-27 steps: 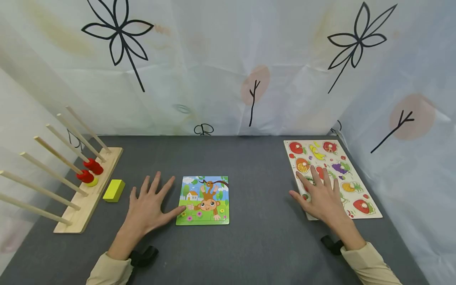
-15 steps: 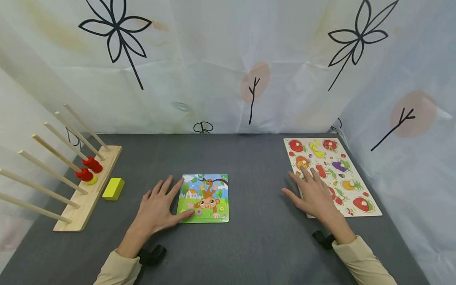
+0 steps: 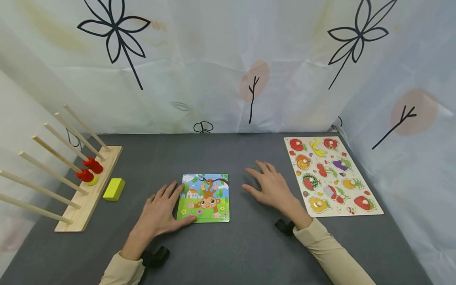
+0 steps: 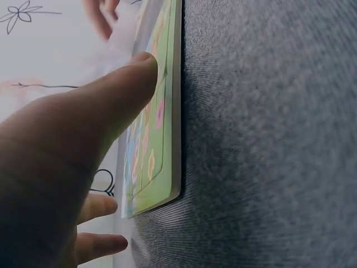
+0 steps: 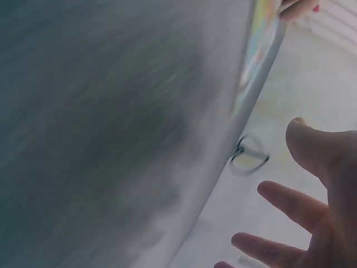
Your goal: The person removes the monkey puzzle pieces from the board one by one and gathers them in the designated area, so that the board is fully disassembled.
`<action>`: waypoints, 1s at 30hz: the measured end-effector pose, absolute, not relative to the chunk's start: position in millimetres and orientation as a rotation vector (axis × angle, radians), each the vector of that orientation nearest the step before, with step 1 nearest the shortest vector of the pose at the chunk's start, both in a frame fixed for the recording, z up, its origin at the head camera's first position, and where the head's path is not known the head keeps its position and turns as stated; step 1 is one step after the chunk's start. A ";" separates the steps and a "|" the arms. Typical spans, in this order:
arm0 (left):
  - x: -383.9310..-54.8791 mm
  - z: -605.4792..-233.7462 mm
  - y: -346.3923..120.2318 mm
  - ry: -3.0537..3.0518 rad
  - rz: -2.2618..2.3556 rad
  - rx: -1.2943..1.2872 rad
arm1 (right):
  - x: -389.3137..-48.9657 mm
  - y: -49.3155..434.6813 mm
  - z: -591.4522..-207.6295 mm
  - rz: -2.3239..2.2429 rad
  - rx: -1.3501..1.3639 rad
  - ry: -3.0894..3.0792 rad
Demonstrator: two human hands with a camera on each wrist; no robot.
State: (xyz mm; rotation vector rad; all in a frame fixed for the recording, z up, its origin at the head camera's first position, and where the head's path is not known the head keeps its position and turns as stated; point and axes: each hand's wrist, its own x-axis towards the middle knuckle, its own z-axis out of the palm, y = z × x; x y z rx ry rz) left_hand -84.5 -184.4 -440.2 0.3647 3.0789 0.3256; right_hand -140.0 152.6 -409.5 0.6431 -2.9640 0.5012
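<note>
A square jigsaw puzzle [image 3: 209, 198] with an upside-down monkey picture lies flat on the dark grey table. At its left side rests my left hand [image 3: 158, 213], fingers spread. In the left wrist view the left thumb [image 4: 120, 89] reaches over the puzzle's near border, while two fingertips show past its corner. My right hand [image 3: 272, 188] hovers between the monkey puzzle and a fruit board [image 3: 333, 174], its fingers loosely extended with nothing in them. The right wrist view shows that right hand [image 5: 312, 206] spread, apart from the puzzle.
Along the left stands a wooden rack [image 3: 94, 190] with tall pegs, a few carrying red and yellow rings. A yellow block [image 3: 114, 189] sits beside its base. White patterned cloth [image 3: 199, 67] hangs behind the table and at both sides.
My right hand has left the fruit board and moved left toward the monkey puzzle. My left hand has shifted slightly right, up against the puzzle's left side.
</note>
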 end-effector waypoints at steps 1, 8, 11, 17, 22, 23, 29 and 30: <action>-84.0 -440.2 -184.5 3.081 0.328 0.370 | -141.6 144.2 -408.6 0.520 0.666 -2.964; -83.0 -440.6 -185.0 3.075 0.338 0.400 | -151.2 91.4 -407.6 0.667 0.796 -2.962; -82.7 -439.6 -184.9 3.074 0.338 0.414 | -153.2 72.8 -407.8 0.711 0.844 -2.968; -81.5 -436.6 -186.1 3.069 0.328 0.424 | -158.4 42.5 -409.1 0.737 0.908 -2.998; -81.9 -436.1 -186.7 3.062 0.309 0.418 | -162.7 23.0 -410.7 0.802 0.929 -3.052; -82.0 -436.4 -186.7 3.061 0.301 0.417 | -163.5 19.3 -411.1 0.812 0.929 -3.069; -82.9 -437.6 -187.0 3.055 0.280 0.419 | -165.5 0.9 -415.2 0.733 0.933 -3.163; -83.0 -437.4 -187.0 3.053 0.282 0.418 | -165.3 -1.3 -416.3 0.712 0.934 -3.174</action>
